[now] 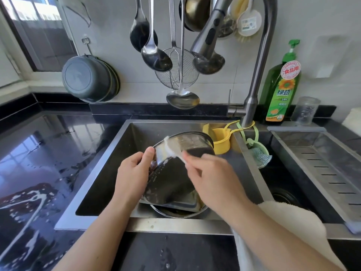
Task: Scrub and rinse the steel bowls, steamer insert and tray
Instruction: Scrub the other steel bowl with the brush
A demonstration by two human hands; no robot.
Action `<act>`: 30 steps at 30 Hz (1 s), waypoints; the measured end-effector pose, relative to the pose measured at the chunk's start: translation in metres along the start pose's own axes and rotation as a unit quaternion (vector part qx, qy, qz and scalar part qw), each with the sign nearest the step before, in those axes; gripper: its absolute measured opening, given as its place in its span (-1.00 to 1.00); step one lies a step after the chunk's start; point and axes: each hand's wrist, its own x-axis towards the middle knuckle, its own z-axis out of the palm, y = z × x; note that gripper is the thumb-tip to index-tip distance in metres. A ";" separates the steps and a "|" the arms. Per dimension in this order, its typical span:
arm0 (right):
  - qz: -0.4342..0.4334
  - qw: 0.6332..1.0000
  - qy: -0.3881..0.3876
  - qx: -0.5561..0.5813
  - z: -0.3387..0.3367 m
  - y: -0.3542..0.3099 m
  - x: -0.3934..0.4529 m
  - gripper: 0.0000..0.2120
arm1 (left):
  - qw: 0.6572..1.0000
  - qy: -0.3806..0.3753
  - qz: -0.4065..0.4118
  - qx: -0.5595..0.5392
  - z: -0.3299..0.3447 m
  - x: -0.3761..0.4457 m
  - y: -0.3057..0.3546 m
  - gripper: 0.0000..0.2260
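Observation:
Over the left sink basin (109, 173) my left hand (134, 173) grips the rim of a perforated steel steamer insert (172, 178), held tilted on its side with suds on it. My right hand (213, 177) pinches a white scrubbing cloth (173, 148) and presses it on the insert's upper wall. Under the insert lie a square steel tray (181, 205) and a round steel bowl (175, 213), mostly hidden.
A pull-down faucet (207, 38) hangs above the basin, no water running. Ladles and a wire skimmer (176, 69) hang on the wall. A green detergent bottle (281, 89) stands behind the right basin with its drain rack (320, 159). A yellow holder (220, 139) clings inside. The black counter (39, 163) is wet.

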 end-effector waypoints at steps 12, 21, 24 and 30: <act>0.044 0.999 0.027 0.017 0.004 0.017 0.009 -0.64 | 0.992 0.084 0.066 0.074 0.000 0.002 -0.002 -0.46; 0.039 0.999 0.001 0.013 0.010 0.024 0.017 -0.67 | 0.974 0.133 0.100 0.151 -0.002 0.008 -0.004 -0.56; 0.070 0.996 0.026 0.044 0.007 0.035 0.022 -0.67 | 0.973 0.121 0.122 0.156 -0.003 0.005 -0.005 -0.61; 0.060 0.996 0.008 0.060 0.011 0.032 0.021 -0.65 | 0.986 0.058 0.091 0.128 -0.007 0.002 -0.001 -0.78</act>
